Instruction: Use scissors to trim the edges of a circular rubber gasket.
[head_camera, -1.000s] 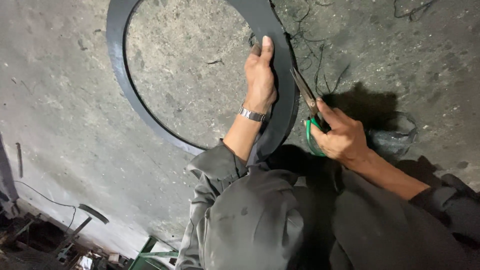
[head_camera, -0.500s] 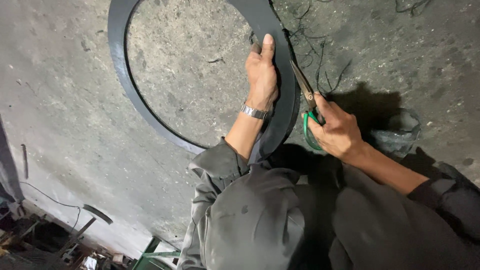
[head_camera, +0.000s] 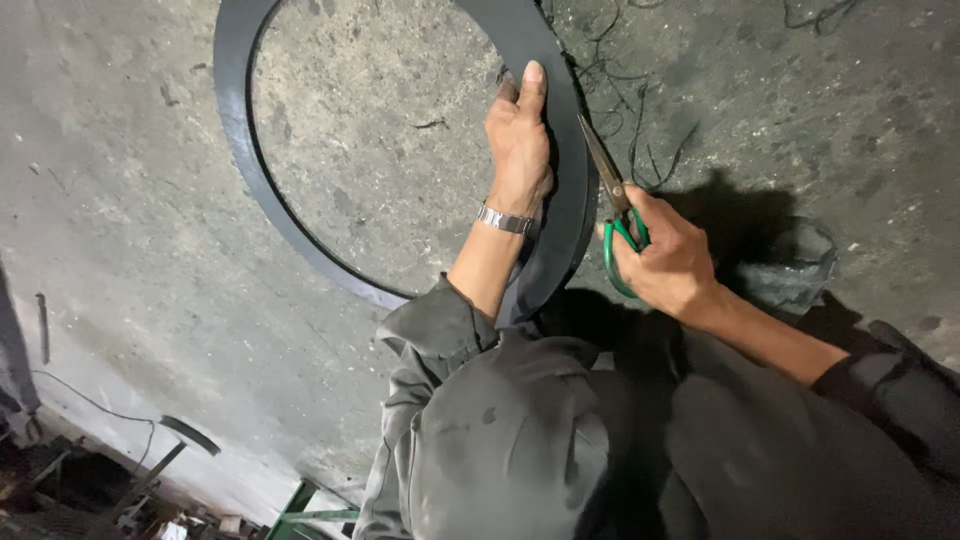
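The left hand (head_camera: 518, 140) clamps its grip over the right side of the black rubber ring (head_camera: 232, 120) lying on the concrete floor (head_camera: 130, 260). The right hand (head_camera: 665, 262), at 3 o'clock, grips green-handled scissors (head_camera: 612, 205) at the ring's outer edge, blades nearly together. Bare floor lies at 9 o'clock.
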